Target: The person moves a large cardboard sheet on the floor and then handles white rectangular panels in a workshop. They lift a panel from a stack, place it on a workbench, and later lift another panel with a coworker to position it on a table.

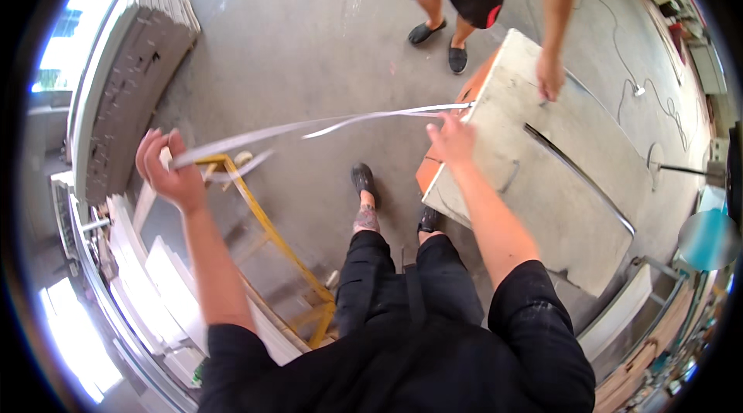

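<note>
Raised on the left, my left hand is closed around a long white strap. The strap stretches across the gap to a pale flat board, and loose lengths of it hang blurred below and between my hands. My right hand is at the board's left edge, its bent fingers on the strap where it meets that edge. Orange material shows beneath the board. A dark, shiny strip lies across the board's top.
Across the board stands a co-worker, whose hand reaches down to its far side. A yellow metal frame stands left of my legs. Stacked panels lean at the far left. A cable winds over the floor at right.
</note>
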{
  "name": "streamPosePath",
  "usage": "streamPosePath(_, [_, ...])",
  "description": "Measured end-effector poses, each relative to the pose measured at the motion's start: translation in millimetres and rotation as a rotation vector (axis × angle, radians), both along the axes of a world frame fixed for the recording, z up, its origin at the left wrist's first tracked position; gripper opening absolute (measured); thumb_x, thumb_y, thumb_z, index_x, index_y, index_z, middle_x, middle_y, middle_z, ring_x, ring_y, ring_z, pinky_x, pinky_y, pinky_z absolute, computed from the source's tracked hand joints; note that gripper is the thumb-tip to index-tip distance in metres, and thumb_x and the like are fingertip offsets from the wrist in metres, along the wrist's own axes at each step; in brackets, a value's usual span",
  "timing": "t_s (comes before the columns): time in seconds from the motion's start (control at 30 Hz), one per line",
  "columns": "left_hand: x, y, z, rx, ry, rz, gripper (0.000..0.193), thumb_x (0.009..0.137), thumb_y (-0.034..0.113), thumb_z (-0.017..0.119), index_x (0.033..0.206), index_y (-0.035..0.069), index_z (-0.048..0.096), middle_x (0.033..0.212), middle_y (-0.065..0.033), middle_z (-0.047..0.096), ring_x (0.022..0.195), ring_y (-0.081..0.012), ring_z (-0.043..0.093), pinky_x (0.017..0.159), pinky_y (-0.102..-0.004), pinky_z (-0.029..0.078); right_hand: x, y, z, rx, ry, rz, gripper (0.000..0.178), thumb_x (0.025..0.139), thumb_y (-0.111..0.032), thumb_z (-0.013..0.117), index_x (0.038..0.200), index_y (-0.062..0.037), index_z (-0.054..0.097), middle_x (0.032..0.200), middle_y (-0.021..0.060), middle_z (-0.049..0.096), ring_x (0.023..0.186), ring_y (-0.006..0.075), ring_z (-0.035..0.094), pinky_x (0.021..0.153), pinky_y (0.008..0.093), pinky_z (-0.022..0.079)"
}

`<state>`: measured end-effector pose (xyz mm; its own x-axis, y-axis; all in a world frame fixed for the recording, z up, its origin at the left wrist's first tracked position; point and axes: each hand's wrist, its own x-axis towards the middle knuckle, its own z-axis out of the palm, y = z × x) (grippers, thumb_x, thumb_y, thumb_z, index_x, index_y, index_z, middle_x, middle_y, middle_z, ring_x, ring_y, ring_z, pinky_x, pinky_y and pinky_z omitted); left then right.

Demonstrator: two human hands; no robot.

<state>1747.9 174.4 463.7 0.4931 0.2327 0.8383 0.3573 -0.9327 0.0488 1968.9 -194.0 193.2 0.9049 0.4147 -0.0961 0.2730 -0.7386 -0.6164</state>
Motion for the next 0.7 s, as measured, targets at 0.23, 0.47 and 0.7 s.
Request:
streamPosePath(0.23, [-17.0, -253.4, 128.0, -1.079, 0.487, -0.294, 0.014, 0.082, 0.003, 0.060, 0.094, 0.009, 0.065, 0.082, -0.0060, 0.064, 0.079, -0.0178, 0.062, 0.071, -0.0316, 0.050, -160.3, -118.7, 65.0, 0.362, 0.381, 0.233, 0.040, 0.090, -0.030, 0.062, 0.118, -0.0006, 0.059, 0.107, 0.0199, 0.066, 0.101, 0.0324, 0.064, 0.088, 0.0382, 0.049])
streamPosePath(0.47, [-82.9, -438.9, 59.8, -2.163, 0.907, -1.166, 0.021, 0.097, 0.023, 0.058, 0.109, 0.006, 0.057, 0.078, 0.0020, 0.053, 0.063, -0.0053, 0.049, 0.055, -0.0218, 0.042, -262.2, -337.4, 83.6, 0.519, 0.743, -0.125, 0.038, 0.087, -0.018, 0.066, 0.119, 0.0006, 0.058, 0.105, 0.0082, 0.067, 0.097, 0.0181, 0.064, 0.085, 0.0341, 0.051])
streamPosePath(0.7, [-75.5, -533.1, 83.1, -2.924, 0.122, -1.113, 0.023, 0.102, 0.018, 0.046, 0.119, 0.004, 0.050, 0.083, -0.0032, 0.058, 0.079, -0.0134, 0.060, 0.074, -0.0271, 0.049, -331.5, -331.4, 252.7, 0.825, 0.892, 0.017, 0.060, 0.088, -0.025, 0.065, 0.139, -0.0013, 0.045, 0.139, 0.0077, 0.047, 0.131, 0.0199, 0.043, 0.105, 0.0344, 0.038])
